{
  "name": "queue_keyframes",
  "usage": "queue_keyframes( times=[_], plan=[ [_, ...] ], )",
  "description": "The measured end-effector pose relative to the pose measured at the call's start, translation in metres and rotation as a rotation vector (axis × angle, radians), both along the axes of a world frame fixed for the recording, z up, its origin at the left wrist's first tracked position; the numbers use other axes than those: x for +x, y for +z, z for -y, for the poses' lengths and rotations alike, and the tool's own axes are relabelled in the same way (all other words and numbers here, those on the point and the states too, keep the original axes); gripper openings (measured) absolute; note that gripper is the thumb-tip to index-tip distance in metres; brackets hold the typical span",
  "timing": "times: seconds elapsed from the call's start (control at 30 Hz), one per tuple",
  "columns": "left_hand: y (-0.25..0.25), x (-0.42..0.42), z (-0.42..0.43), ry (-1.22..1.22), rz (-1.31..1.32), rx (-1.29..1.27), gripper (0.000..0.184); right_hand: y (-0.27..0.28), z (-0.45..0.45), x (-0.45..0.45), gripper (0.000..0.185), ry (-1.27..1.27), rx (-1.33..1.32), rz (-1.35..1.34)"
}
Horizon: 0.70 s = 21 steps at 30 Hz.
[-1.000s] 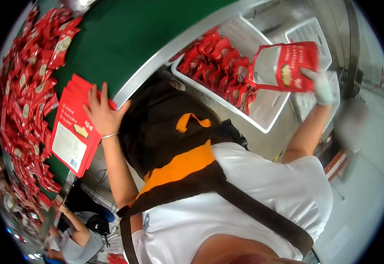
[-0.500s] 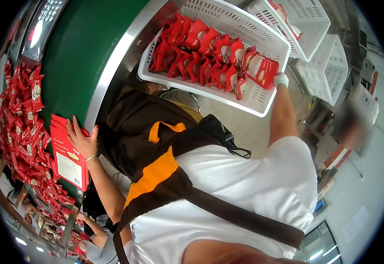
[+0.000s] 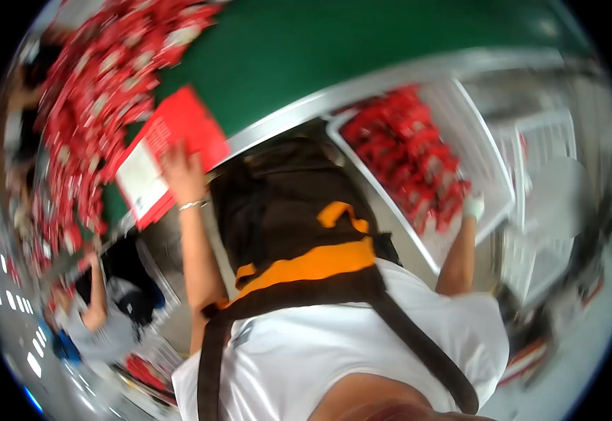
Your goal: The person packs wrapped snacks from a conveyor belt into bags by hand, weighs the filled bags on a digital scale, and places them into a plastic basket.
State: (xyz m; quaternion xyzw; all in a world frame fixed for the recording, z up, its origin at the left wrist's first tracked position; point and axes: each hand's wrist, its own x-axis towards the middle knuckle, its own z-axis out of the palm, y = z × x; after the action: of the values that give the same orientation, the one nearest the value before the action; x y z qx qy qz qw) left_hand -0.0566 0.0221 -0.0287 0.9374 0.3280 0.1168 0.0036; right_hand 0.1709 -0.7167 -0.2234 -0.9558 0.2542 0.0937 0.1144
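A packing floor, by the look of it
Red packets (image 3: pixel 102 105) heap along a green table (image 3: pixel 362 45), a white crate (image 3: pixel 474 144) nearby.

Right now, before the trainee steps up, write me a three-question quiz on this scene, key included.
1. Multiple choice: what does the left hand rest on?
a) a metal bowl
b) a stack of flat red pouches
c) a folded towel

2. True or false: the right hand is at the white crate that holds many red packets.

3. Fill in the blank: the dark brown apron has a band coloured ____.

Key: 1 b; 2 true; 3 orange.
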Motion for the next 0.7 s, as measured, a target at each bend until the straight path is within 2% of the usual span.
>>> queue_keyframes(
  times=[0.03,0.07,0.1,0.13,0.2,0.23,0.27,0.3,0.33,0.37,0.4,0.43,0.5,0.57,0.6,0.63,0.7],
  plan=[
    [-0.006,-0.004,0.001,0.021,-0.026,0.028,0.053,0.032,-0.046,0.007,0.053,0.054,0.185,0.057],
    [-0.001,-0.002,0.009,0.06,-0.054,0.009,0.053,0.02,-0.077,0.015,0.045,0.037,0.437,0.302],
    [0.008,0.003,0.018,0.085,-0.081,-0.023,0.053,0.071,-0.146,0.016,0.04,0.104,0.63,0.445],
    [0.021,0.008,0.026,0.09,-0.124,-0.046,0.053,0.091,-0.197,0.022,0.037,0.062,0.909,0.544],
    [0.029,0.013,0.035,0.072,-0.126,-0.061,0.053,0.192,-0.318,0.011,0.034,0.368,0.846,0.677],
    [0.029,0.015,0.037,0.098,-0.113,-0.065,0.053,0.227,-0.364,0.005,0.03,0.437,1.043,0.589],
    [0.026,0.012,0.034,0.082,-0.082,-0.097,0.052,0.25,-0.409,0.002,0.029,0.692,1.121,0.646],
    [0.024,0.01,0.033,0.063,-0.06,-0.122,0.052,0.271,-0.448,0.0,0.027,0.883,1.18,0.547],
    [0.026,0.01,0.035,0.045,-0.016,-0.08,0.049,0.28,-0.488,0.006,0.025,1.136,1.087,0.54],
    [0.024,0.008,0.034,0.071,-0.003,-0.083,0.049,0.299,-0.528,0.003,0.023,1.238,1.091,0.43],
    [0.022,0.008,0.033,0.077,0.018,-0.115,0.048,0.299,-0.566,0.007,0.023,1.426,1.083,0.464],
    [0.021,0.009,0.03,0.082,0.042,-0.144,0.047,0.294,-0.604,0.011,0.025,1.51,1.084,0.351],
    [0.018,0.01,0.033,0.114,0.18,-0.126,0.043,0.294,-0.681,0.006,0.029,1.676,0.954,0.311],
    [0.027,0.013,0.033,0.152,0.189,-0.176,0.041,0.279,-0.758,-0.011,0.038,1.902,0.967,0.484],
    [0.038,0.016,0.032,0.177,0.19,-0.222,0.041,0.284,-0.787,-0.026,0.047,1.898,0.86,0.409],
    [0.036,0.018,0.029,0.184,0.203,-0.196,0.038,0.277,-0.819,-0.037,0.064,1.889,0.647,0.553],
    [0.057,0.024,0.024,0.216,0.117,-0.251,0.038,0.267,-0.866,-0.049,0.082,1.76,0.325,0.749]
  ],
)
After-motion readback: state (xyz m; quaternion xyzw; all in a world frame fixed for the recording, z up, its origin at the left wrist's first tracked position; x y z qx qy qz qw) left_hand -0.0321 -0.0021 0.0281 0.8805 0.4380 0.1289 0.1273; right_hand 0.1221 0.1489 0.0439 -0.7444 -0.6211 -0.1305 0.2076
